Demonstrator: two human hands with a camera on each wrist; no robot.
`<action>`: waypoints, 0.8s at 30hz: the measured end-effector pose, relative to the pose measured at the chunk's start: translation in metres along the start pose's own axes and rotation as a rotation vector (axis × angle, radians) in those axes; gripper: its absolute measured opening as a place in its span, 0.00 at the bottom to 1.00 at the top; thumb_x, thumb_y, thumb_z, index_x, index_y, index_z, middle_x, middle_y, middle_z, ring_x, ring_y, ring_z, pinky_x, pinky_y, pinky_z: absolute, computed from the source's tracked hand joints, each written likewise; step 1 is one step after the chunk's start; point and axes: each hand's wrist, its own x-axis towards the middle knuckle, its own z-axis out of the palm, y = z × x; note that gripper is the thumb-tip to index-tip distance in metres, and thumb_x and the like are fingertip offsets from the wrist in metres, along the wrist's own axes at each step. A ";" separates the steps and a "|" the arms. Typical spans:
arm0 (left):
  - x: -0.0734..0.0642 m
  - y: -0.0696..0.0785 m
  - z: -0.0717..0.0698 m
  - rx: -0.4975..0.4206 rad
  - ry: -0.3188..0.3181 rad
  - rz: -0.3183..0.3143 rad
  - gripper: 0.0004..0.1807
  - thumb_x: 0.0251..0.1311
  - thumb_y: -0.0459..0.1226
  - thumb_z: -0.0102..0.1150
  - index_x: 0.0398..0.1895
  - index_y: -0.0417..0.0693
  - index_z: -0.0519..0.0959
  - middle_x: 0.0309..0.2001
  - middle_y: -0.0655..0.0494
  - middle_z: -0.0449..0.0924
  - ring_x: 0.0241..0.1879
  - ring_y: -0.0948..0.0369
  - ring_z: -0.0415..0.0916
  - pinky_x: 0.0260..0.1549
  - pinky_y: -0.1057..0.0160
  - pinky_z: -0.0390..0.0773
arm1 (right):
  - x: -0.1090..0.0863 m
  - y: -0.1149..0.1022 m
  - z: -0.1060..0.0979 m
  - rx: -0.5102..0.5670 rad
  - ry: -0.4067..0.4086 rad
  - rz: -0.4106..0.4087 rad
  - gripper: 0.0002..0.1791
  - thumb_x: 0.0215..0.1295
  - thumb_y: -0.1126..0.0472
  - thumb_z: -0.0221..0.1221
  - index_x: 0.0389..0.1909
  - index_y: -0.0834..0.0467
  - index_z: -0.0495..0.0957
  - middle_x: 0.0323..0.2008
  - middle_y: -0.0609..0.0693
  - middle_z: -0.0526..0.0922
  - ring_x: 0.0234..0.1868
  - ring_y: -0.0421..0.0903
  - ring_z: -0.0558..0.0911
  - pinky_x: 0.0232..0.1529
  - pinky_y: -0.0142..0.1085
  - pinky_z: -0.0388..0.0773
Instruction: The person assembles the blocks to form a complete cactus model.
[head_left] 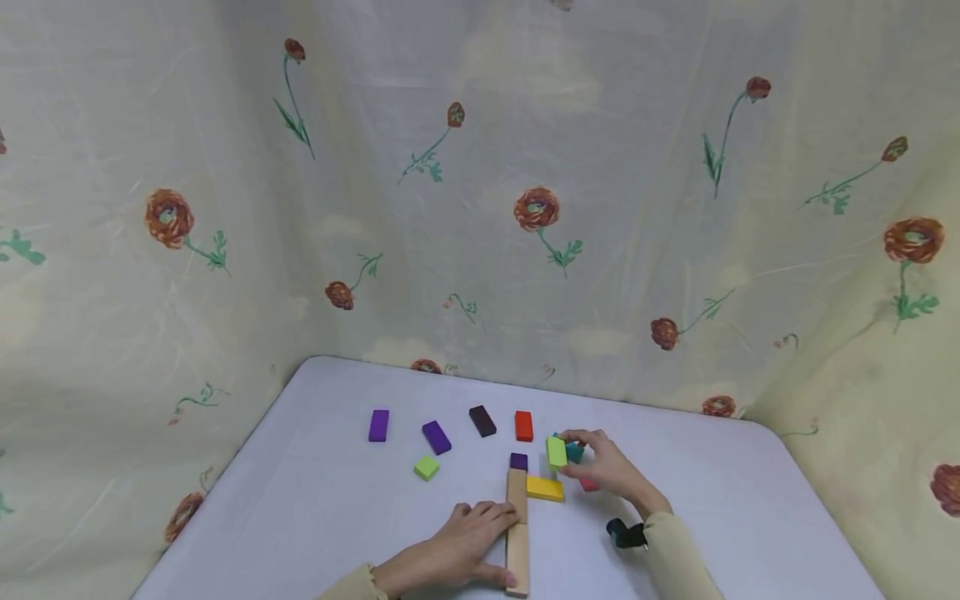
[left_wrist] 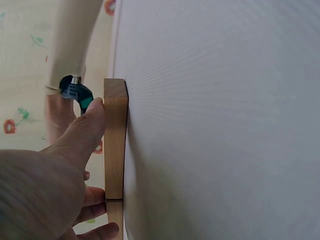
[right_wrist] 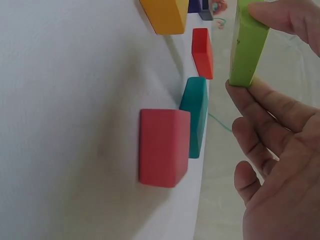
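My left hand (head_left: 470, 542) rests along a row of two plain wooden blocks (head_left: 517, 554) laid end to end. Its thumb touches the nearer block (left_wrist: 115, 145), while the other fingers reach the stretch around the joint. Between thumb and fingertips, my right hand (head_left: 603, 465) pinches a lime green block (head_left: 556, 452), held up above the table. Below that hand lie a teal block (right_wrist: 195, 117) and a red-pink block (right_wrist: 162, 147). A yellow block (head_left: 545, 489) sits crosswise beside the wooden row, and a dark purple block (head_left: 519, 461) stands at the row's far end.
Farther back lie a red block (head_left: 524, 426), a dark brown block (head_left: 482, 421) and two purple blocks, one of them at the left (head_left: 378, 425). A small lime block (head_left: 427, 467) is nearer. A dark wrist device (head_left: 626, 534) hangs under the right sleeve. Flowered cloth surrounds the table.
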 end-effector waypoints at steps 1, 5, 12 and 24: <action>0.000 0.000 0.000 0.000 0.003 0.002 0.47 0.47 0.69 0.56 0.70 0.61 0.62 0.71 0.64 0.61 0.68 0.60 0.59 0.59 0.43 0.65 | 0.001 -0.001 0.001 -0.004 -0.003 0.003 0.32 0.50 0.46 0.71 0.58 0.47 0.76 0.55 0.53 0.73 0.56 0.54 0.69 0.59 0.61 0.68; 0.000 0.000 0.000 -0.001 0.002 -0.003 0.47 0.47 0.69 0.56 0.70 0.61 0.62 0.71 0.64 0.61 0.68 0.59 0.60 0.59 0.43 0.65 | 0.003 -0.001 0.005 -0.021 -0.012 0.030 0.32 0.49 0.45 0.71 0.57 0.47 0.77 0.52 0.54 0.73 0.53 0.52 0.70 0.57 0.57 0.71; 0.002 -0.001 0.001 0.001 -0.007 -0.013 0.47 0.47 0.69 0.56 0.70 0.62 0.62 0.71 0.65 0.61 0.68 0.59 0.60 0.60 0.42 0.65 | 0.006 0.009 0.006 -0.067 0.004 0.056 0.33 0.50 0.43 0.70 0.59 0.47 0.76 0.55 0.55 0.72 0.55 0.53 0.69 0.57 0.58 0.71; 0.001 -0.002 0.002 0.003 0.006 0.006 0.47 0.47 0.70 0.55 0.70 0.61 0.62 0.71 0.64 0.61 0.68 0.60 0.60 0.60 0.43 0.65 | 0.009 0.014 0.004 -0.118 -0.008 0.055 0.35 0.49 0.48 0.73 0.60 0.46 0.74 0.58 0.57 0.69 0.57 0.58 0.65 0.55 0.59 0.72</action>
